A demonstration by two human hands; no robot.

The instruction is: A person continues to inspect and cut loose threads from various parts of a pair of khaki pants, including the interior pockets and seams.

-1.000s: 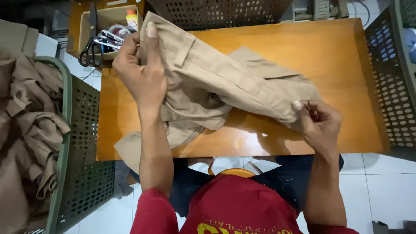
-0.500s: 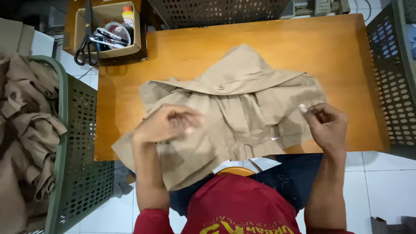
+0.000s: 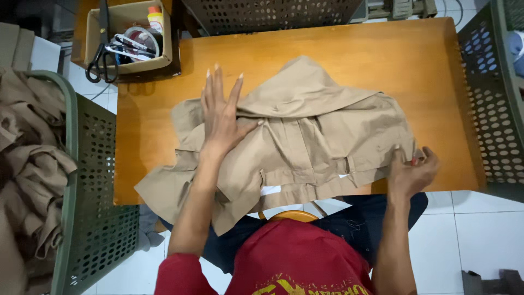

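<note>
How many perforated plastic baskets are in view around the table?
3: a green basket of tan garments on the left, a dark basket beyond the table's far edge, and a basket on the right. Others may lie outside the frame.

A small garment workshop is shown, of the sewing or finishing kind. A plain wooden desk (image 3: 382,60) is set on a white tiled floor (image 3: 469,235) and is hemmed in by perforated plastic laundry baskets. The green basket (image 3: 90,180) at one side is heaped with khaki garments (image 3: 27,158) of the same cloth as the khaki piece (image 3: 322,136) spread on the desk. Beside the desk a cardboard box (image 3: 128,35) is kept, in which black-handled scissors (image 3: 98,60) and other small tools are held.
</note>
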